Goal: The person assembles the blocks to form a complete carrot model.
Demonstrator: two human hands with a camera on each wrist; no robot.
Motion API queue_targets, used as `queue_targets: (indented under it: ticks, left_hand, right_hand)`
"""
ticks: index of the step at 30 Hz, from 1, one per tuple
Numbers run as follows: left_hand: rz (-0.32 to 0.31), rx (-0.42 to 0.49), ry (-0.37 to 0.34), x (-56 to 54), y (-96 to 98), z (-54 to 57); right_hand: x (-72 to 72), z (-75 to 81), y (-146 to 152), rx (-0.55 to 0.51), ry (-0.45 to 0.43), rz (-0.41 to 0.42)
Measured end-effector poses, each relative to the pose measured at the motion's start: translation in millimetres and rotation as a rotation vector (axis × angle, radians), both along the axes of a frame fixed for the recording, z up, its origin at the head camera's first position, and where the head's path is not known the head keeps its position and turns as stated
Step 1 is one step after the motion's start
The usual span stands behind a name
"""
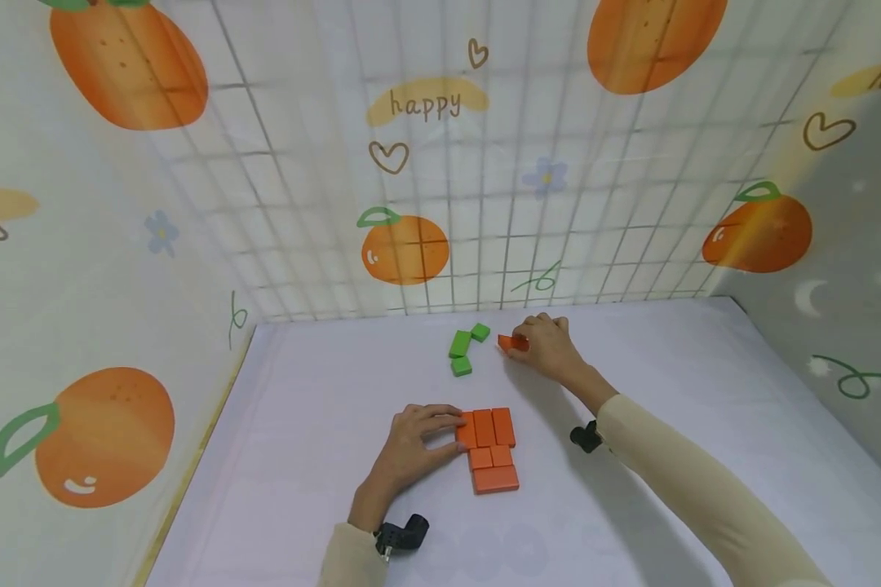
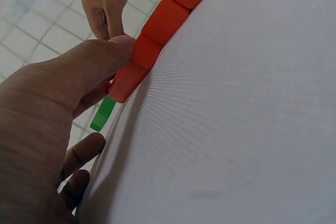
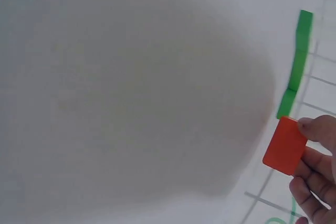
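Several orange blocks lie together on the table. Three long blocks stand side by side at the top, two small square blocks (image 1: 491,456) below them, and a wide block (image 1: 495,479) at the bottom. My left hand (image 1: 414,440) pinches the leftmost long block (image 1: 467,430) between thumb and fingers; the left wrist view shows the thumb against its orange side. Farther back, my right hand (image 1: 546,346) holds another orange block (image 3: 286,146) between thumb and fingers, tilted, to the right of the green blocks. Whether that block touches the table I cannot tell.
Three green blocks, one long (image 1: 459,343) and two small, lie near the back of the white table (image 1: 301,391). Behind them hangs a white curtain (image 1: 323,244) with orange prints, and similar cloth walls stand at both sides. A black camera mount sits on each wrist.
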State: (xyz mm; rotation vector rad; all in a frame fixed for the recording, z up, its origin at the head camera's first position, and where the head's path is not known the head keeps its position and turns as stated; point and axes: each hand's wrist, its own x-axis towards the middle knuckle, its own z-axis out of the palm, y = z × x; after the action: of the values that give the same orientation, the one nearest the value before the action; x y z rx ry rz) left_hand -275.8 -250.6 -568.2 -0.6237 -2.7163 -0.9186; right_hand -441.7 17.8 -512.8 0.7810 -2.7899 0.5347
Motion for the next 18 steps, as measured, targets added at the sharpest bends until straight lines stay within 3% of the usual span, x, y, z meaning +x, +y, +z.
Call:
queue_targets:
  ticks: [11, 18]
  left_hand:
    - [-0.001, 0.003, -0.008, 0.8, 1.2, 2.8]
    - [0.006, 0.005, -0.018, 1.7, 2.3, 3.0]
  right_hand:
    - [23.3, 17.3, 15, -0.102, 0.048, 0.089]
    - [43.3, 25.9, 17, -0.112, 0.091, 0.163]
